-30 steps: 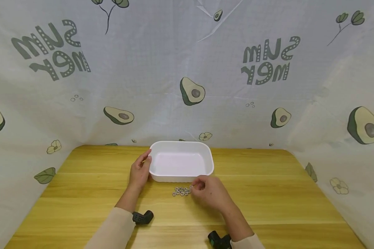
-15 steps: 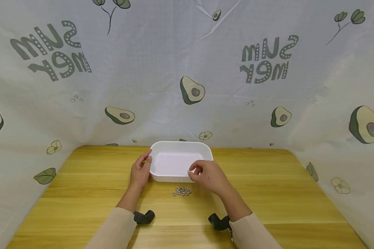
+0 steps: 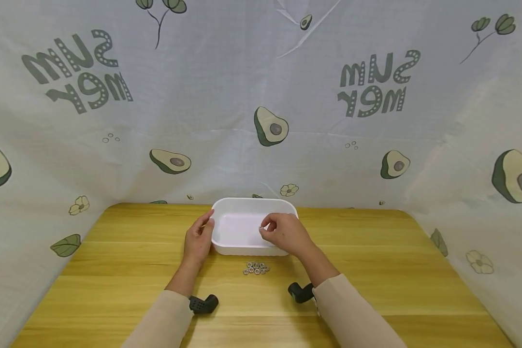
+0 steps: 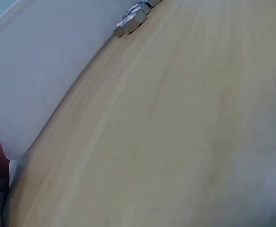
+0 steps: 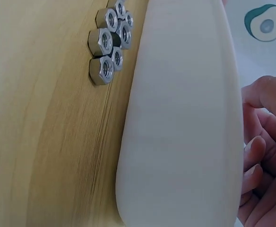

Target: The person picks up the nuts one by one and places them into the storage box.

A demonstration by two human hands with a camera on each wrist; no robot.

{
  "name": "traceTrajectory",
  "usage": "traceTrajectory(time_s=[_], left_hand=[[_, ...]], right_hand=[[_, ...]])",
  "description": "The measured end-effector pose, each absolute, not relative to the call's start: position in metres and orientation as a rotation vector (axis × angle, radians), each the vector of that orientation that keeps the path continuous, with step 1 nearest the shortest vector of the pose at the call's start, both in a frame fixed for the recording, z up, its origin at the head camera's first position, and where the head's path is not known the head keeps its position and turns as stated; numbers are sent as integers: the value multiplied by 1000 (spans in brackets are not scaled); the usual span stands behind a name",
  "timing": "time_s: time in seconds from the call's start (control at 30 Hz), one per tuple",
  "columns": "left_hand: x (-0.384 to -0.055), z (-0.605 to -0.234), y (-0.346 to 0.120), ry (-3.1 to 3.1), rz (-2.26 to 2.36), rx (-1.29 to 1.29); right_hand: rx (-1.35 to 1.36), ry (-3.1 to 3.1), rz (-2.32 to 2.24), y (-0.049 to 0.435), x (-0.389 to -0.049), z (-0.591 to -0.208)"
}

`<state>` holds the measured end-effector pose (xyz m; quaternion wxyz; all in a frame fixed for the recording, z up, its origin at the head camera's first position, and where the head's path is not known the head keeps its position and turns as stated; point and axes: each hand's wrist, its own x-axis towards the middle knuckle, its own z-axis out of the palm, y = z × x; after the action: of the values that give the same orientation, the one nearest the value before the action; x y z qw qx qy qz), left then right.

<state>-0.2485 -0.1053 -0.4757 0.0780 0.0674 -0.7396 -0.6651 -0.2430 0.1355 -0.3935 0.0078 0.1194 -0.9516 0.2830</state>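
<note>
A white plastic tray (image 3: 235, 251), rectangular with rounded corners, stands on the wooden table. My left hand (image 3: 197, 242) rests against its left end, thumb and fingers touching the outer wall near the rim. Over the tray's right part is my right hand (image 3: 285, 233), pinching a small metal hex nut (image 3: 261, 227) between thumb and index finger. In the right wrist view the tray's wall hides that fingertip pinch. Just in front of the tray lies a cluster of several silver hex nuts (image 3: 256, 268), close together; the right wrist view shows these nuts (image 5: 101, 41) larger.
The light wooden table (image 3: 356, 290) spreads out on both sides of the tray. Behind it hangs a pale curtain (image 3: 226, 96) with avocado prints and mirrored lettering. Black wrist cameras (image 3: 204, 304) sit on both forearms.
My right hand has lifted a nut from the right side of the cluster and carried it forward over the tray. The left hand has stayed at the tray's left end.
</note>
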Motion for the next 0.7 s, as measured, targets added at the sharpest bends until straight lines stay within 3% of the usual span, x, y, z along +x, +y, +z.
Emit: traceTrajectory(time_s=[0.7], left_hand=[[-252, -479, -103, -2177, -1965, 210]], right_hand=[[279, -3055, 990, 117, -284, -412]])
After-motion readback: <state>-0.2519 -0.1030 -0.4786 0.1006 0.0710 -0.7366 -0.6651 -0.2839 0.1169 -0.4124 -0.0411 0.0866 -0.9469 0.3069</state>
